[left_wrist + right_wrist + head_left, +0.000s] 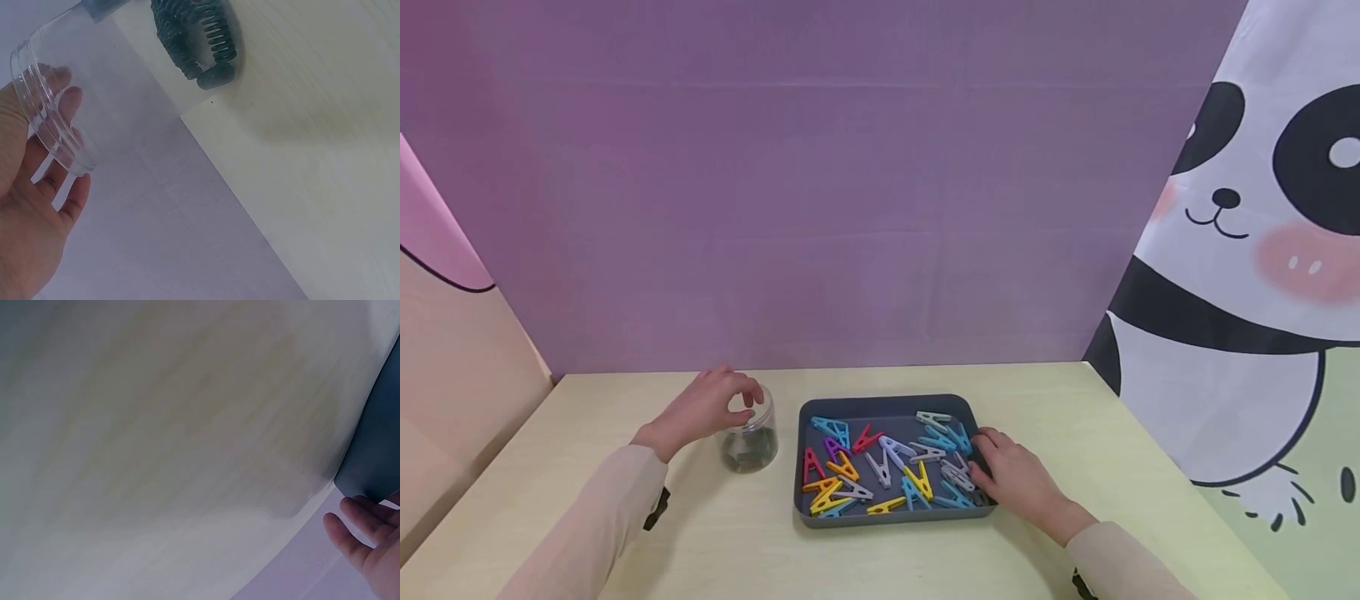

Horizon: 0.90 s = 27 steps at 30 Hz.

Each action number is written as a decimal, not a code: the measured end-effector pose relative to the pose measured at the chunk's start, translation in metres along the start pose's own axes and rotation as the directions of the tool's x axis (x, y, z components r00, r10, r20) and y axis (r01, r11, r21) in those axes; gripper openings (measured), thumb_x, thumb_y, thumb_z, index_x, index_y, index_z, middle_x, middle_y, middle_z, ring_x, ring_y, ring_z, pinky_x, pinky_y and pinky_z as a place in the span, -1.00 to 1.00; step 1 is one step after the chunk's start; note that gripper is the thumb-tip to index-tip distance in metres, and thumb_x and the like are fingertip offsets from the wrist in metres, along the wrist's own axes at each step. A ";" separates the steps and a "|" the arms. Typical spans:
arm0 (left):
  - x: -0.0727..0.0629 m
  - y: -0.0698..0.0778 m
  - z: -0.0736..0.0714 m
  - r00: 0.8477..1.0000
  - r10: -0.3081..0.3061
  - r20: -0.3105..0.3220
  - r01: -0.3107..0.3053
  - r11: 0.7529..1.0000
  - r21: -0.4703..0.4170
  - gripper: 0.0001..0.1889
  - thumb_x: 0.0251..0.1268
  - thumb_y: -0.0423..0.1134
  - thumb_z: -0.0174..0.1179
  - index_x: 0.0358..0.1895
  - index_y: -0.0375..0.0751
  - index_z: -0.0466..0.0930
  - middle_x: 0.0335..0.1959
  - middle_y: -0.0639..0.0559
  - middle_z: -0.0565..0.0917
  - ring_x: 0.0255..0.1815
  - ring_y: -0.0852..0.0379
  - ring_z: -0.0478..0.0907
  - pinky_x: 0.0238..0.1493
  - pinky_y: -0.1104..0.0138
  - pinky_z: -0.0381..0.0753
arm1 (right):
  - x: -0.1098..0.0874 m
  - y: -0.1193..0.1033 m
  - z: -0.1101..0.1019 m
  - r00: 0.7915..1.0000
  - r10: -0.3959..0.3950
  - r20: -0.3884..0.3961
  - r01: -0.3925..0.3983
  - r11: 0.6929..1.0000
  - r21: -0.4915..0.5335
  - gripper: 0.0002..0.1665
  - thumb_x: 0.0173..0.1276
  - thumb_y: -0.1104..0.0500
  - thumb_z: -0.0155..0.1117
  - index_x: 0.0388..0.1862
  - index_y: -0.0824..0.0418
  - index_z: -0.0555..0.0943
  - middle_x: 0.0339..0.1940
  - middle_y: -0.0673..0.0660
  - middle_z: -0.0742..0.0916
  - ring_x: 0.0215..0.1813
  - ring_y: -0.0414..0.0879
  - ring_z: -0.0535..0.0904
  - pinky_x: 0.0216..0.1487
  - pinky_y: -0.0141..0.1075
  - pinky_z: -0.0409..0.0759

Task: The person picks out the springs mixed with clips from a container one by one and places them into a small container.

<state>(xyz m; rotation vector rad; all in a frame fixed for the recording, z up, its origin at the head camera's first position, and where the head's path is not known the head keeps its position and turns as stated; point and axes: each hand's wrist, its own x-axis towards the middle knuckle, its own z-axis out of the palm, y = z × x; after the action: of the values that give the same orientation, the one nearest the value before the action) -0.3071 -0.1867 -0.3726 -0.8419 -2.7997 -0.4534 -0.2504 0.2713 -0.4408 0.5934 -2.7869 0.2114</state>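
My left hand (722, 400) is at the mouth of a clear jar (752, 450), fingers bent over the opening with a gap to the thumb. Through the jar's ridged rim (53, 119) its fingertips show, with nothing visible between them. Dark green coiled pieces (194, 37) lie at the jar's bottom. At the right side of a dark grey tray (887, 408), my right hand (1018, 479) touches the edge, with thumb and forefinger over the rim. Two straight fingers (359, 531) of it show outside the tray wall. The tray contains several colourful clothespins (891, 450).
The jar stands left of the tray on a pale wooden table (700, 533). A purple backdrop (850, 208) rises behind the table's far edge. On the right hangs a cloth with a cartoon panda (1240, 308).
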 end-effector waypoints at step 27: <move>-0.015 0.002 -0.003 0.988 0.006 -0.152 0.006 0.997 0.078 -0.86 0.34 -0.31 0.42 -0.08 -0.11 0.78 -0.22 0.09 0.76 0.01 -0.08 0.58 0.08 -0.09 0.55 | 0.012 0.004 -0.020 0.986 0.014 0.168 -0.022 0.998 0.050 -0.56 0.44 0.17 0.43 0.17 0.41 0.63 0.19 0.38 0.73 0.17 0.26 0.73 0.21 0.10 0.71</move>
<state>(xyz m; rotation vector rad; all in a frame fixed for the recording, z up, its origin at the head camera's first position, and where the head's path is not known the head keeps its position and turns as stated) -0.2935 -0.1940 -0.3734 -0.7572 -2.6586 -0.3880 -0.2577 0.2744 -0.4187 0.6256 -2.9577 0.2495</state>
